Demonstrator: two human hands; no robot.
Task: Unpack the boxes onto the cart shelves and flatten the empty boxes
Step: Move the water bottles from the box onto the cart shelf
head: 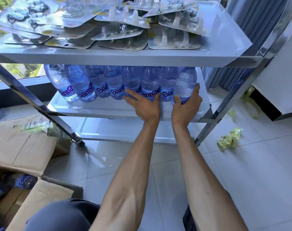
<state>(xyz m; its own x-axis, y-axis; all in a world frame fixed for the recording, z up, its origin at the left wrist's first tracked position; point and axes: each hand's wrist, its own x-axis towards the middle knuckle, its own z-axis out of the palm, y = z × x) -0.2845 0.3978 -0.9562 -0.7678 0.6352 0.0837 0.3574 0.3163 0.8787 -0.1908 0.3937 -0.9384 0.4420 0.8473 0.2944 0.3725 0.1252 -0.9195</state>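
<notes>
Nearest you, at lower left, the open cardboard box [33, 189] still has at least one water bottle [24, 180] lying inside, so the unpacking is not finished and nothing is ready to flatten yet. A second box [22, 144] sits just behind it on the floor.

Further out, both your arms reach to the middle shelf [95, 108] of the cart. Your left hand [144, 105] has its fingers spread and flat against the labels of the bottles in the row [115, 85]. Your right hand [187, 104] curls round the end bottle [186, 84], thumb on one side and fingers on the other, at the right end of the row.

The risk lies here: the bottles stand packed, touching, near the front edge of the shelf. Push unevenly and one could tip its neighbours, or roll off onto the tiles. The end bottle also sits close to the shelf's right rim.

Beyond, the top shelf [225, 39] carries loosely stacked blister packs [122, 35]; knocking the cart could slide them off.
</notes>
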